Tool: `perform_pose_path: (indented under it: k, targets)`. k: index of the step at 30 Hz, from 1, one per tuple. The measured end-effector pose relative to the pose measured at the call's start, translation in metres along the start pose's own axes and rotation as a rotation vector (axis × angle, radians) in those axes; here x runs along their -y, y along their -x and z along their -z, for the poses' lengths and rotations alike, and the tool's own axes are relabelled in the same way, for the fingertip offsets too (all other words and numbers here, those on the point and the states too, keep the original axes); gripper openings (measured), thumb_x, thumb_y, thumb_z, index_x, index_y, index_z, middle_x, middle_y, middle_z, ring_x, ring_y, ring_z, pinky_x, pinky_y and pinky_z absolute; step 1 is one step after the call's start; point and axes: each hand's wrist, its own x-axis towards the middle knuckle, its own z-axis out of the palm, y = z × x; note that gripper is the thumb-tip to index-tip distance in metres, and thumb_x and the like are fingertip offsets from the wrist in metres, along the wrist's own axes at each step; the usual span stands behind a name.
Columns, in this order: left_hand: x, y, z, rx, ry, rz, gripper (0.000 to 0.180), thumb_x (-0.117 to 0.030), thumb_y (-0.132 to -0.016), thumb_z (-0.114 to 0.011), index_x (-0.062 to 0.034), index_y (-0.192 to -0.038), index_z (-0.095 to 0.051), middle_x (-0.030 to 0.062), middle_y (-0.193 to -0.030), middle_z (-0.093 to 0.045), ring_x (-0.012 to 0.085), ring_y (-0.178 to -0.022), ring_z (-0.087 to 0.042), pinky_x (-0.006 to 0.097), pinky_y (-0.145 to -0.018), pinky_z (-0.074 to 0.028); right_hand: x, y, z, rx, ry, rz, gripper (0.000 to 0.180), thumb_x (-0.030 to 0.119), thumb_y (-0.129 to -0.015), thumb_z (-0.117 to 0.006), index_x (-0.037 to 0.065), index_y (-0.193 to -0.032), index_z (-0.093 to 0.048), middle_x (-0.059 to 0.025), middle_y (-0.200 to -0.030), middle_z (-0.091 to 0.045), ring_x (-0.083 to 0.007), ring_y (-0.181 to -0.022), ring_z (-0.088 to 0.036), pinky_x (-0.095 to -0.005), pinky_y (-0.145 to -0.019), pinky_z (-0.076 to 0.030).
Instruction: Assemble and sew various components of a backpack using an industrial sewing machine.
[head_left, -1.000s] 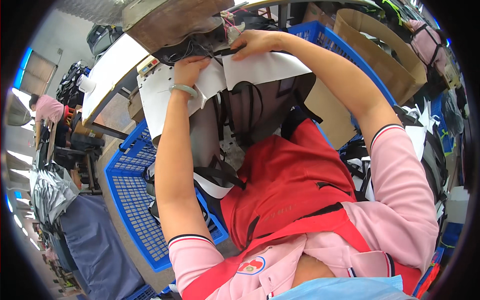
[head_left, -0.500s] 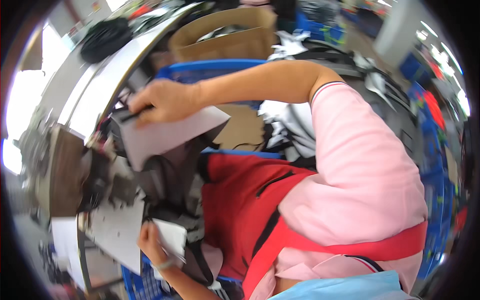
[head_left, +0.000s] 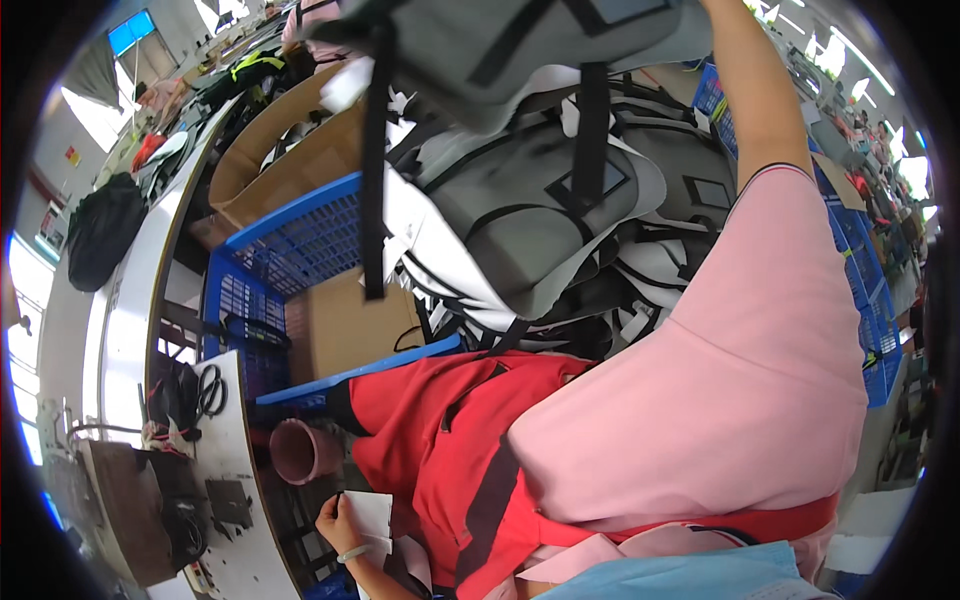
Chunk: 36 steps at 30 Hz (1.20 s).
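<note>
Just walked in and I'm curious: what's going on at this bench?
A person in a pink shirt and red apron is working with cut fabric. The right arm reaches up to a grey panel with black straps, lifted above a heap of similar grey pieces; the right hand itself is out of view. The left hand holds a white piece low by the table edge. Scissors lie on the table, with a blue crate beyond.

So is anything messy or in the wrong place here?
Yes. Grey fabric panels with black straps are heaped loosely over the blue crate, some hanging over its edge. The scissors lie neatly on the white table.
</note>
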Motion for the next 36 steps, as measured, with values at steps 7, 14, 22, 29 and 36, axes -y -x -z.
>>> perform_pose_path:
  k: [7,14,22,29,36]
  targets:
    - [-0.005,-0.031,-0.038,0.095,-0.010,-0.047,0.017,-0.009,-0.083,-0.068,0.0062,-0.090,-0.068,0.0055,-0.080,-0.067,0.0104,-0.072,-0.058,0.025,-0.068,-0.048,-0.065,0.059,0.197,-0.828,1.858,-0.199,0.051,0.034,-0.084,-0.064,0.000,-0.121,-0.057,-0.0189,-0.125,-0.057,-0.0324,-0.113,-0.055,-0.0350,-0.097,-0.042]
    - [-0.019,0.002,0.012,-0.103,-0.173,-0.060,0.021,-0.014,-0.084,-0.067,0.0062,-0.090,-0.068,0.0067,-0.077,-0.068,0.0117,-0.070,-0.058,0.027,-0.067,-0.048,-0.352,0.113,0.031,-0.543,1.549,-0.403,0.044,0.032,-0.082,-0.064,0.001,-0.112,-0.063,-0.0191,-0.109,-0.063,-0.0288,-0.100,-0.061,-0.0376,-0.086,-0.047]
    - [-0.040,0.036,0.044,0.026,-0.461,0.024,0.034,-0.024,-0.084,-0.067,0.0081,-0.079,-0.060,0.0114,-0.064,-0.059,0.0132,-0.061,-0.050,0.033,-0.056,-0.041,-0.339,0.046,0.143,-0.186,1.300,-0.559,0.029,0.022,-0.083,-0.060,-0.002,-0.098,-0.067,-0.0209,-0.091,-0.067,-0.0290,-0.083,-0.066,-0.0400,-0.074,-0.052]
    - [0.039,0.066,0.111,0.083,-0.039,0.377,0.023,-0.022,-0.079,-0.072,-0.0060,-0.070,-0.059,-0.0070,-0.063,-0.051,0.0043,-0.054,-0.040,0.025,-0.046,-0.030,-0.182,-0.096,0.084,-0.199,1.972,0.345,0.026,0.020,-0.085,-0.050,0.002,-0.085,-0.069,-0.0227,-0.083,-0.065,-0.0369,-0.075,-0.063,-0.0418,-0.069,-0.050]
    - [0.030,0.110,0.078,-0.401,-0.737,-0.087,0.041,-0.032,-0.077,-0.070,0.0040,-0.094,-0.068,0.0174,-0.086,-0.070,0.0260,-0.076,-0.067,0.037,-0.069,-0.051,-0.299,-0.047,-0.447,0.880,1.085,0.811,0.041,0.009,-0.082,-0.061,0.011,-0.123,-0.055,-0.0109,-0.102,-0.062,-0.0212,-0.089,-0.062,-0.0320,-0.081,-0.050]
